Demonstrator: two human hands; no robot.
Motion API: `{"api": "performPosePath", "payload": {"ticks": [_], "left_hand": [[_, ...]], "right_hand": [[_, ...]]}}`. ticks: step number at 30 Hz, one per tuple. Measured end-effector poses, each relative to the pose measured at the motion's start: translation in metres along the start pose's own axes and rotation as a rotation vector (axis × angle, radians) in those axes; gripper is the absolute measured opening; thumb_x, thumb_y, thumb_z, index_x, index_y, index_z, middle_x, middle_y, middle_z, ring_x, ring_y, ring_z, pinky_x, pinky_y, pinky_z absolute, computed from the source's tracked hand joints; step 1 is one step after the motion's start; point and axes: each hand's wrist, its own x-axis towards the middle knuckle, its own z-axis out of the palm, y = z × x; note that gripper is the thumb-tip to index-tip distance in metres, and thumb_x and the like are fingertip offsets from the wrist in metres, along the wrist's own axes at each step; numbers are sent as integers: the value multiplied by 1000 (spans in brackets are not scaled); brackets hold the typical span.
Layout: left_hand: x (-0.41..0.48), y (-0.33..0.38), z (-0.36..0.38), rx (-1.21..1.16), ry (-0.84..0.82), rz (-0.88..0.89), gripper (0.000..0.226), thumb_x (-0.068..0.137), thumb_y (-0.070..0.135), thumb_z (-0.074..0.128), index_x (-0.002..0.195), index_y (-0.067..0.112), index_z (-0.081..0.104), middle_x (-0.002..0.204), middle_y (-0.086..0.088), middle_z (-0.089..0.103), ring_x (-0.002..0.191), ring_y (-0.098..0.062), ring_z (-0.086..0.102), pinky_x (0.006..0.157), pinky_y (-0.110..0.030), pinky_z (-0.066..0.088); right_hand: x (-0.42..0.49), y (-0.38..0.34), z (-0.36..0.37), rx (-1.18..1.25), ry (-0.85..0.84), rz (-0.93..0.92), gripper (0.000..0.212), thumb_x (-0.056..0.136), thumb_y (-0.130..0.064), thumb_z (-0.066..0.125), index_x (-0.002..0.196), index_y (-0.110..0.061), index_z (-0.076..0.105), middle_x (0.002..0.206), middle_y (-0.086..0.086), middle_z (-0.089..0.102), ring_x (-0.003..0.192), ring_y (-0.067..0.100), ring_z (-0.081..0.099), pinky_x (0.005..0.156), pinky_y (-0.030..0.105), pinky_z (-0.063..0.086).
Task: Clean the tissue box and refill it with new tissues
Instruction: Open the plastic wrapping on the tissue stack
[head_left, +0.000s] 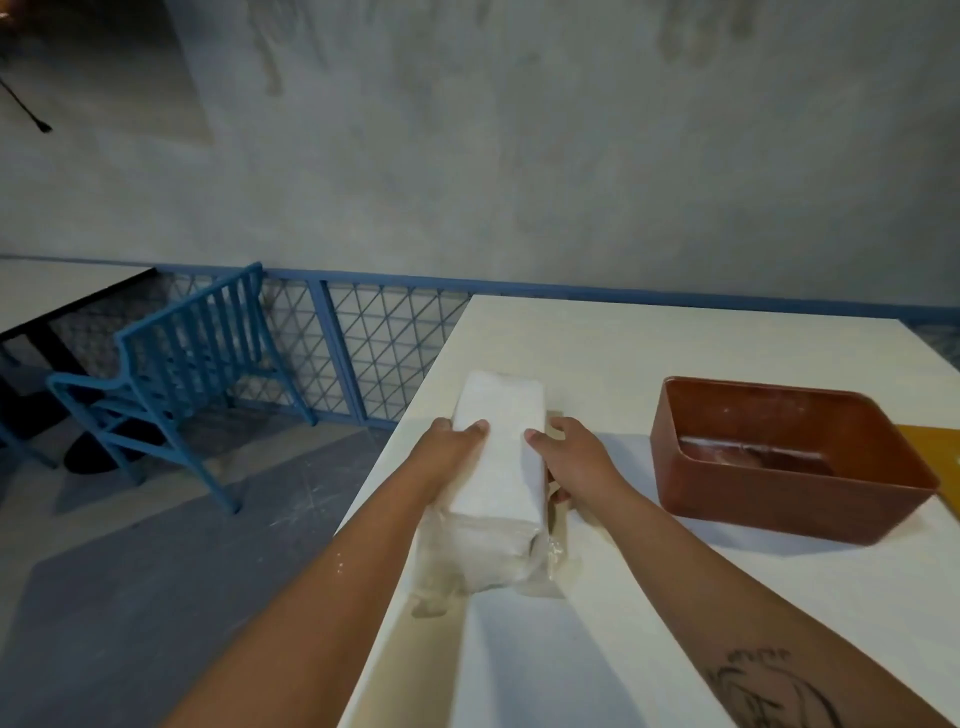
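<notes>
A white stack of new tissues (498, 441) lies lengthwise on the white table (701, 343), its far end free and its near end still inside a crumpled clear plastic wrapper (478, 558). My left hand (452, 447) grips the stack's left side, thumb on top. My right hand (574, 457) grips its right side, fingers wrapped down the edge. To the right stands the brown tissue box (779, 514), open at the top and empty, with pale smears on its floor.
A yellow flat thing (935, 452) shows behind the box at the right edge. A blue metal chair (171, 374) stands on the floor to the left, beside a blue lattice railing (374, 343). The table's left edge runs close to my left arm.
</notes>
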Motion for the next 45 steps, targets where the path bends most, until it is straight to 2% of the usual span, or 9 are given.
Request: {"api": "performPosePath", "payload": {"ticks": [5, 12, 15, 20, 23, 29, 32, 37, 45], "left_hand": [[1, 1, -5, 31, -21, 10, 60, 92, 50, 39, 137, 12, 33, 129, -5, 50, 93, -20, 48, 72, -30, 37], [0, 7, -10, 3, -51, 22, 61, 91, 52, 39, 137, 12, 33, 123, -5, 51, 93, -21, 52, 72, -29, 43], [1, 12, -17, -122, -102, -19, 63, 89, 56, 43, 134, 12, 38, 114, -7, 55, 92, -24, 59, 75, -33, 51], [-9, 24, -27, -361, -202, -45, 51, 92, 52, 43, 120, 11, 55, 102, -12, 66, 86, -24, 65, 62, -34, 53], [-13, 29, -26, -410, -207, -10, 52, 92, 54, 40, 120, 14, 57, 105, -12, 67, 89, -26, 67, 62, -34, 55], [-25, 36, -28, -499, -252, 294, 90, 61, 78, 57, 135, 31, 40, 132, -3, 52, 101, -30, 64, 83, -44, 56], [-35, 45, -33, -374, -313, 432, 88, 53, 57, 71, 132, 36, 39, 132, 1, 49, 110, -26, 57, 95, -46, 49], [-51, 54, -31, -225, -258, 567, 56, 75, 1, 67, 116, 35, 50, 109, 7, 55, 93, -12, 58, 83, -33, 55], [-41, 60, -16, -193, 148, 582, 25, 85, 1, 53, 74, 18, 68, 78, 7, 66, 72, -14, 61, 68, -27, 53]], "right_hand": [[0, -2, 4, 111, -25, -23, 43, 92, -39, 51, 122, -9, 53, 102, 11, 67, 82, 27, 66, 56, 32, 54], [-12, -17, -12, 78, 56, -114, 45, 94, -36, 50, 134, -18, 42, 90, 4, 60, 66, 17, 58, 43, 22, 42], [-15, -28, -28, 106, 51, -137, 37, 95, -42, 45, 128, -24, 50, 81, 3, 61, 64, 18, 58, 53, 26, 44], [-17, -43, -53, 177, -10, -139, 30, 94, -44, 48, 111, -24, 62, 115, 2, 62, 100, 19, 55, 80, 32, 42], [-20, -47, -58, 126, 7, -90, 27, 93, -50, 46, 88, -27, 59, 89, -5, 63, 92, 22, 57, 74, 30, 44], [-17, -63, -68, 357, 46, 158, 68, 93, -61, 33, 122, -3, 54, 99, 10, 59, 99, 30, 53, 95, 37, 36], [-16, -52, -72, 414, 44, 31, 82, 81, -72, 42, 129, -7, 52, 107, 9, 60, 96, 28, 57, 93, 46, 45], [-22, -42, -71, 375, 26, 6, 72, 85, -70, 39, 120, -10, 58, 93, 9, 60, 87, 25, 55, 80, 42, 44], [-33, -53, -72, 307, 0, 91, 56, 88, -66, 36, 87, -15, 59, 87, 6, 62, 82, 22, 58, 74, 33, 44]]}}
